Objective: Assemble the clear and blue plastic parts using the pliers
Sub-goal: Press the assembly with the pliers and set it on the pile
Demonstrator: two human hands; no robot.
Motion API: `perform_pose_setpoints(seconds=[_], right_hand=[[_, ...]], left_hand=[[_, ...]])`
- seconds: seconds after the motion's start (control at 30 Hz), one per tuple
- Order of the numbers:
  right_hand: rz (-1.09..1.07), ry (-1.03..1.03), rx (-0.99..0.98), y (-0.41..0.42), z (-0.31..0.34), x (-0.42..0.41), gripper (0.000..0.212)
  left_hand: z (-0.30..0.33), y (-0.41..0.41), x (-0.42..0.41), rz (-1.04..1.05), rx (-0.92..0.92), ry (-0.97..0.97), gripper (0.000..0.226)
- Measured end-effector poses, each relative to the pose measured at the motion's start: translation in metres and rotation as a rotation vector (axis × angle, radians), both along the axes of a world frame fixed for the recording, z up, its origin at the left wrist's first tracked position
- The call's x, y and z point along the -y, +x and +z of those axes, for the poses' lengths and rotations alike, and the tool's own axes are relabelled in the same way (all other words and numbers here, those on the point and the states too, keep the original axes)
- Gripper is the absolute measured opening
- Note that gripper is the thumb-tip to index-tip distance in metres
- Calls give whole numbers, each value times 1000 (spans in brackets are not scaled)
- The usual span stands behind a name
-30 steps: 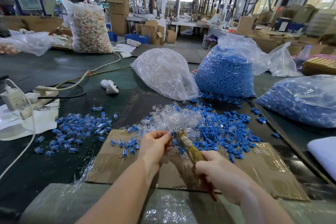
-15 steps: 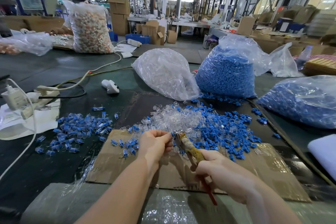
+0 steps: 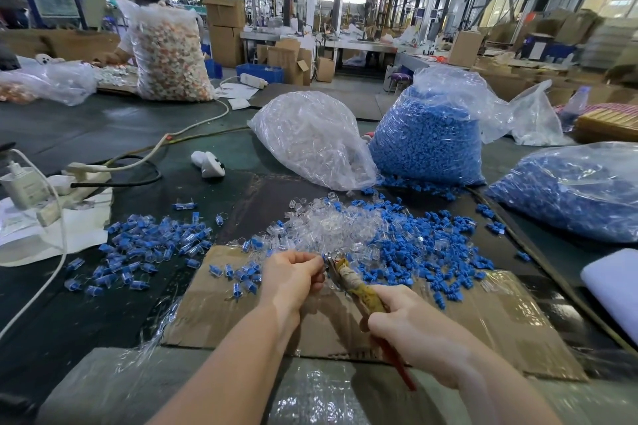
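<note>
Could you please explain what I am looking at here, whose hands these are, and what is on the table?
The picture comes from a camera worn on a worker's head, looking down at their own two bare hands; no machine is involved. The right hand grips pliers with wrapped handles. The left hand pinches a small part at the pliers' tip; it is too small to make out. Beyond the hands, on cardboard, lie loose clear parts and blue parts. To the left is a pile of joined pieces. Behind stand a bag of clear parts and bags of blue ones.
</note>
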State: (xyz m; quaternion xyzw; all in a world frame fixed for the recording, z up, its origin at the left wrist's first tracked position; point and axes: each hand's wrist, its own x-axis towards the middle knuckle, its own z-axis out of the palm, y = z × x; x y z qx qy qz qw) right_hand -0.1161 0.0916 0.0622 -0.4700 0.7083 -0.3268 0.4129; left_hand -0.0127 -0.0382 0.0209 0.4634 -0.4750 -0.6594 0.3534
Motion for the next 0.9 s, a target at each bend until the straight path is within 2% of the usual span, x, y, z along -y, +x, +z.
perform_pose_setpoints(seconds=[0.2,0.3,0.4,0.53,0.6,0.67,0.83,0.9], right_hand=[[-50,-45,-30,4,-5,1,18],[-152,-108,-69,4,-17,3,46],[-300,-160,-118,-2,-23,3,49],[-443,-67,-493,-26,-34,2,58],[-494,-2,-612,-37,-38,1,60],[-528,41,-706,-46,-41,0,58],[-578,115,-864,-62,-50,0,62],[-586,111,-943,-64,-54,0,63]], left_hand=[[-3,1,-2,25,8,-12,8],[-2,4,-2,63,14,-92,5],[-3,14,1,147,249,-378,7],[-9,37,13,261,691,-724,6],[-16,48,21,296,894,-794,14],[-22,56,27,313,990,-800,19],[-25,57,29,324,1017,-770,23],[-24,49,25,289,933,-833,23]])
